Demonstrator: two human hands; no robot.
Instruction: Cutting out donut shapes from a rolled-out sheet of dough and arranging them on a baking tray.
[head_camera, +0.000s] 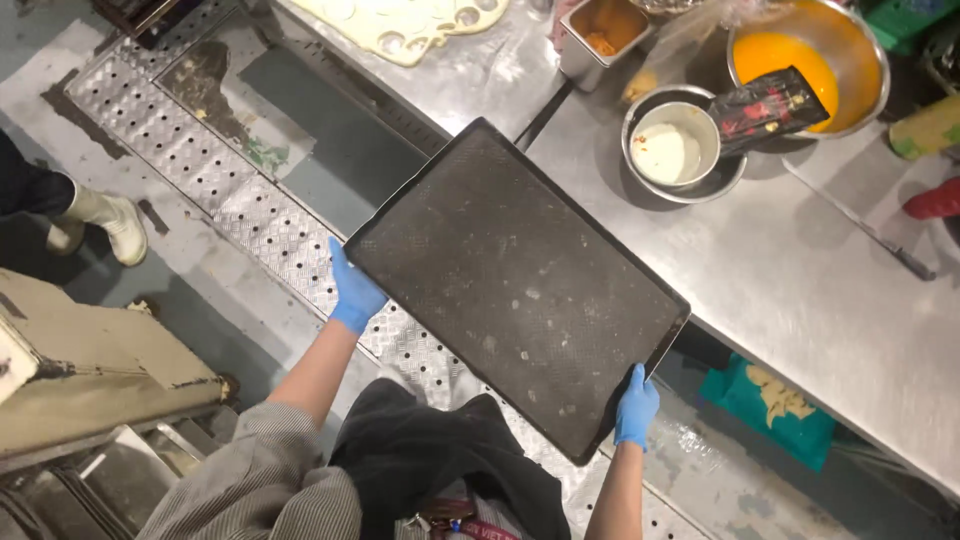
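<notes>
Between left hand (354, 296) and right hand (636, 408), dark baking tray (515, 285).

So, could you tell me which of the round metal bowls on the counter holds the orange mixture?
The large bowl at the counter's far edge; the smaller bowl beside it holds a cup of white contents.

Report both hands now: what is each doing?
Left hand: blue-gloved, fingers closed on the left edge of the dark baking tray.
Right hand: blue-gloved, fingers closed on the tray's near right edge.
</notes>
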